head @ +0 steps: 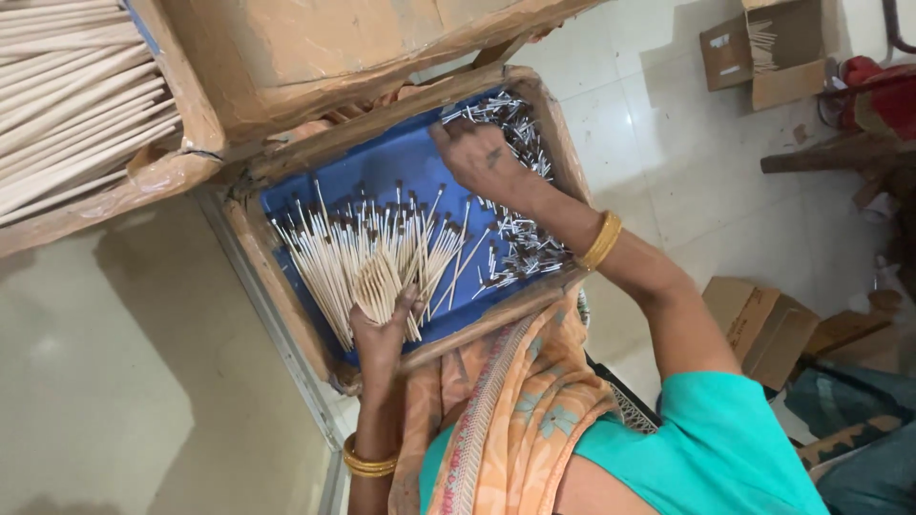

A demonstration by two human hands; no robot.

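A cardboard tray (286,329) lined with blue sheet lies in front of me. My left hand (380,332) grips the lower end of a fanned bundle of thin pale sticks with dark tips (367,250), spread across the blue lining. My right hand (480,157) reaches to the tray's far corner and rests, back up, on a pile of small silvery pieces with dark ends (520,200). Its fingertips are hidden in the pile. Gold bangles sit on both wrists.
A box of long pale rods (76,105) stands at the upper left, a large cardboard box (315,48) behind the tray. More cartons (768,48) (763,324) lie on the tiled floor to the right. My orange cloth (506,401) hangs by the tray's near edge.
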